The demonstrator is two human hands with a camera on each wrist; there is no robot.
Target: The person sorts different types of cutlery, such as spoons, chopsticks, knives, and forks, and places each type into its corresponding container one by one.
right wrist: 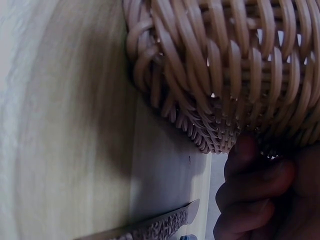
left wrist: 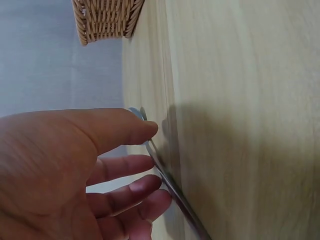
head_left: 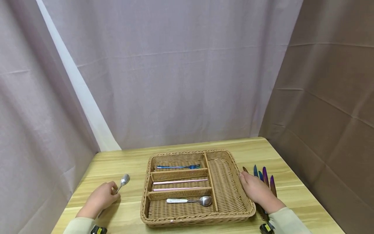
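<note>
At the left of the table, my left hand (head_left: 100, 197) has its thumb and fingertips around the handle of a metal spoon (head_left: 125, 179). In the left wrist view the spoon's handle (left wrist: 181, 202) slants past the fingertips, close over the tabletop. My right hand (head_left: 257, 188) grips the right side of a wicker cutlery basket (head_left: 198, 215), its fingers (right wrist: 250, 185) curled against the weave in the right wrist view. Inside the basket lie a blue fork (head_left: 178, 167), two pink chopsticks (head_left: 181, 189) and a white-handled spoon (head_left: 190, 201), each kind in its own compartment.
Several table knives (head_left: 265, 175) with blue, purple and brown blades lie right of the basket, partly hidden by my right hand. The basket's long right compartment (head_left: 223, 185) has bare wicker showing. Grey curtains (head_left: 181, 81) hang behind the wooden table (head_left: 131, 159).
</note>
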